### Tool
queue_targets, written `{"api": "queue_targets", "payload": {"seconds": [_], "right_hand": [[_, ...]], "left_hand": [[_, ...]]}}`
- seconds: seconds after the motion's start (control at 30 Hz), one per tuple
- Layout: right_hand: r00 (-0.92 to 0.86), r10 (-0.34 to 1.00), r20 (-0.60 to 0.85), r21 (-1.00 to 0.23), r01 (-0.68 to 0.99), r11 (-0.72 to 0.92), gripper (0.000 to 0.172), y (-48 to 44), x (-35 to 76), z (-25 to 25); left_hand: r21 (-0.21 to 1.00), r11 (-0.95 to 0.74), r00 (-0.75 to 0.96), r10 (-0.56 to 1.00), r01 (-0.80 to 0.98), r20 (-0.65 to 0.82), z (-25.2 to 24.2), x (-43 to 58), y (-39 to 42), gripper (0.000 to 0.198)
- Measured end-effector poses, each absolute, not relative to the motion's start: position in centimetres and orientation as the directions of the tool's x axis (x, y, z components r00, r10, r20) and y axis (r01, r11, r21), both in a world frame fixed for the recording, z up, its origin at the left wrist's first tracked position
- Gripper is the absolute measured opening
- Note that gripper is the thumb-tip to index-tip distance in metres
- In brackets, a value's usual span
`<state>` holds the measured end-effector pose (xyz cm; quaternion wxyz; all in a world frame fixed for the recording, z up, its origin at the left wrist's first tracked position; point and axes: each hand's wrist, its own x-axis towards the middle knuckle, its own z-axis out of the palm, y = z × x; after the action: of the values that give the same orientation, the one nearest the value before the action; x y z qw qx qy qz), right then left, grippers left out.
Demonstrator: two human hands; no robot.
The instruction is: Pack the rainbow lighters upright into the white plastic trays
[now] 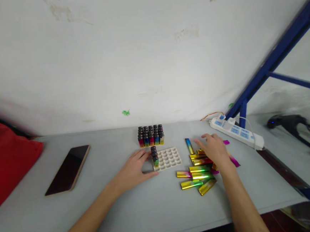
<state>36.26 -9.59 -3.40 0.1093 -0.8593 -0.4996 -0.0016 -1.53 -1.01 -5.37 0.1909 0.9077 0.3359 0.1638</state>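
Note:
My left hand (pixel 134 169) rests at the left side of a pale tray (pixel 171 157) with rows of small pockets. Its thumb and fingers are spread, the fingertips by a short column of black-topped lighters (pixel 154 157) standing upright along the tray's left edge. Over on the right, my right hand (pixel 213 149) hovers above a loose pile of shiny gold and coloured lighter-sized pieces (pixel 201 175). Thumb and fingers are apart there, and nothing shows between them. The palm hides part of the pile.
Behind the tray stands a block of upright lighters (pixel 151 136) in rows. A phone (pixel 68 170) and red cloth (pixel 8 159) lie left. A white power strip (pixel 237 132), blue metal frame (pixel 269 64) and black device (pixel 298 129) are at right; the wall is behind.

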Motion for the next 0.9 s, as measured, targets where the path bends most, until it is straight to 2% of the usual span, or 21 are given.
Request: {"api": "queue_targets", "payload": {"seconds": [0.13,0.33,0.5,0.7,0.77,0.83,0.9], "right_hand": [[0.536,0.841,0.075,-0.168,0.838,-0.519,0.046,-9.9,37.2,-3.5],[0.454,0.890,0.048,-0.189,0.879,-0.438,0.047,-8.3,34.7,-3.4],[0.265,0.963,0.037,-0.311,0.919,-0.241,0.036,-7.0,32.4,-3.1],[0.110,0.994,0.022,-0.390,0.916,-0.093,0.038,-6.7,30.8,-3.8],[0.069,0.996,0.059,-0.432,0.901,-0.037,0.028,-6.6,30.7,-4.2],[0.054,0.984,0.169,-0.512,0.858,0.041,0.017,-6.5,30.8,-4.5],[0.084,0.952,0.295,-0.623,0.773,0.124,0.032,-6.4,30.9,-4.4]], "left_hand": [[0.473,-0.702,0.723,0.668,0.533,0.178,-5.3,-1.6,-1.0,0.057],[0.475,-0.709,0.723,0.663,0.522,0.194,-5.6,-1.8,-0.9,0.057],[0.456,-0.712,0.719,0.666,0.534,0.199,-5.7,-1.8,-0.9,0.062],[0.462,-0.707,0.716,0.670,0.535,0.197,-5.9,-1.9,-0.8,0.068],[0.469,-0.707,0.714,0.670,0.530,0.202,-6.0,-1.9,-0.8,0.068],[0.470,-0.710,0.717,0.666,0.524,0.208,-6.0,-1.9,-0.7,0.067],[0.463,-0.717,0.718,0.661,0.521,0.215,-6.0,-1.9,-0.7,0.065]]}}
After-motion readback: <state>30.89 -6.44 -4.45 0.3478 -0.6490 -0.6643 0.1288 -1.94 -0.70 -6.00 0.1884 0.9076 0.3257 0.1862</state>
